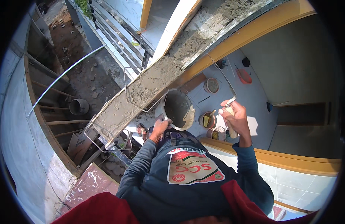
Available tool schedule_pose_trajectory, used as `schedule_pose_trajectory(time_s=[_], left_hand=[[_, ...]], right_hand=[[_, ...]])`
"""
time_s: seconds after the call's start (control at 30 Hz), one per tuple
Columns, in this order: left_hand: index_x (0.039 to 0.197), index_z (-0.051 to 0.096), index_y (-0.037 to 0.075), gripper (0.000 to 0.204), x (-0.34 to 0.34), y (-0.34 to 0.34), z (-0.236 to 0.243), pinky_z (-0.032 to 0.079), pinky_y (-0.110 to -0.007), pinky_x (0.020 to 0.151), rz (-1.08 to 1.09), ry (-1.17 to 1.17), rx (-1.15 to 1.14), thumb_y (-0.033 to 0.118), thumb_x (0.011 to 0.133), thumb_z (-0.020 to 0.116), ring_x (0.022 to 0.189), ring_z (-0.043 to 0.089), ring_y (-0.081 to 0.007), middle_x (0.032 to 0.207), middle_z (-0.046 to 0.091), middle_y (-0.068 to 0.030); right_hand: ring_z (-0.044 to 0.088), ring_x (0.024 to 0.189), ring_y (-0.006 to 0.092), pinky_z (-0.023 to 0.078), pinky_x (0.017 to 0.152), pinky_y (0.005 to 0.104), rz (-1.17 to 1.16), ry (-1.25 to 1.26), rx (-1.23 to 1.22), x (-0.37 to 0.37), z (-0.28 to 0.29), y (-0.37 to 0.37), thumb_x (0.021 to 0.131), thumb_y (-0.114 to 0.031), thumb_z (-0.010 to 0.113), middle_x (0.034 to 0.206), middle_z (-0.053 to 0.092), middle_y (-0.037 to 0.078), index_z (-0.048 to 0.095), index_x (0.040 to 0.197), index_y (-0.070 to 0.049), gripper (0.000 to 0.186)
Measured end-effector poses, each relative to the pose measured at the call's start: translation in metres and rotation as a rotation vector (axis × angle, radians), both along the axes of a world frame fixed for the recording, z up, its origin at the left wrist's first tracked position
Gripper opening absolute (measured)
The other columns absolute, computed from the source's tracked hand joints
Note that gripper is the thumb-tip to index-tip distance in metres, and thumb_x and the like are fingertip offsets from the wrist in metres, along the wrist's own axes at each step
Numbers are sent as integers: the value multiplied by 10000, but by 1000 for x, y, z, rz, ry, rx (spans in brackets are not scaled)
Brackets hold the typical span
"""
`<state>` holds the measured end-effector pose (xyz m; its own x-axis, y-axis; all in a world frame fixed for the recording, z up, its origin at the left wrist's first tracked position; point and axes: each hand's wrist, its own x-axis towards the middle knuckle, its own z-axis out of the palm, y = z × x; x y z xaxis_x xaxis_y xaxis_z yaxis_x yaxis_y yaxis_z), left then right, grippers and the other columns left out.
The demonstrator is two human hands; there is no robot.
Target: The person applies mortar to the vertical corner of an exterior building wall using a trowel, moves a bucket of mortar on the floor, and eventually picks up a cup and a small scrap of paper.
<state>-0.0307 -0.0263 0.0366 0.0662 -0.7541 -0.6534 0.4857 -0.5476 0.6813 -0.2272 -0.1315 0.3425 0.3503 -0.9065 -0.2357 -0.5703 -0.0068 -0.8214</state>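
Bucket (189, 118) is right in front of us, mouth turned up our way, tucked just beside the mortar-covered ledge (150, 82). That ledge is the big one here: its long axis runs on a slant, from the lower left, where the bent metal rods (125, 84) are, to the upper right. The grey stuff looks fairly smooth at the lower end and way lumpier further up. A yellow frame (254, 35) borders the room on our right.

As for the bucket, it sits between our two hands. Our left hand (160, 128) is closed on the rim at its lower left, so that's the touching one, and it's the nearer hand to the ledge's low end too. There's grey inside, but we can't tell how deep.

On the floor off to the right there's a red basin (244, 76) and a smaller pail (211, 85).

Slimmest of the lot is the trowel (229, 110). Our right hand (236, 118) has its pale handle wrapped in the fingers, well apart from the bucket. The blade's pretty much edge-on to us, pointing up and left toward the ledge; can't tell if any mortar's on it.
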Motion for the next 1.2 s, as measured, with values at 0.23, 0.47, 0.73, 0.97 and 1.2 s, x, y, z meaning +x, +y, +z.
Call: schedule_pose_trajectory(time_s=[0.23, 0.47, 0.73, 0.97, 1.2], left_hand=[[1065, 612, 24, 273, 3, -21, 106, 573, -269, 736, -73, 155, -236, 4, 793, 630, 795, 659, -121, 935, 660, -37], [1096, 602, 40, 265, 1, -38, 143, 576, -277, 772, -164, 130, -250, 20, 832, 616, 872, 669, -128, 987, 672, -35], [1137, 605, -10, 355, 11, -75, 220, 577, -290, 649, -653, -556, -158, 276, 935, 662, 749, 690, -165, 1015, 680, -119], [1028, 679, -19, 284, 79, -153, 268, 515, -251, 624, 365, -1127, -758, 237, 912, 717, 701, 656, -112, 838, 684, -62], [977, 688, 10, 253, 67, -199, 265, 442, -201, 621, 445, -933, -812, 241, 893, 749, 700, 544, -44, 809, 626, 24]], right_hand=[[535, 521, 94, 447, 469, 265, -367, -74, 53, -106, -145, -27, 906, -255, 694, 662, 577, 22, 615, 916, -35, 234], [469, 570, 87, 395, 503, 284, -576, -630, 407, -110, -162, -28, 895, -568, 654, 737, 519, -46, 585, 824, -125, 454], [551, 783, 147, 458, 749, 296, -707, -894, 279, -135, -173, -22, 710, -160, 746, 856, 569, 20, 628, 941, -26, 293], [536, 820, 140, 446, 769, 300, -788, -897, 208, -149, -183, -16, 701, -131, 767, 868, 557, 7, 577, 879, -91, 263], [582, 703, 160, 477, 622, 293, -812, -797, 183, -176, -181, -14, 718, -131, 770, 829, 584, 18, 585, 886, -99, 251]])
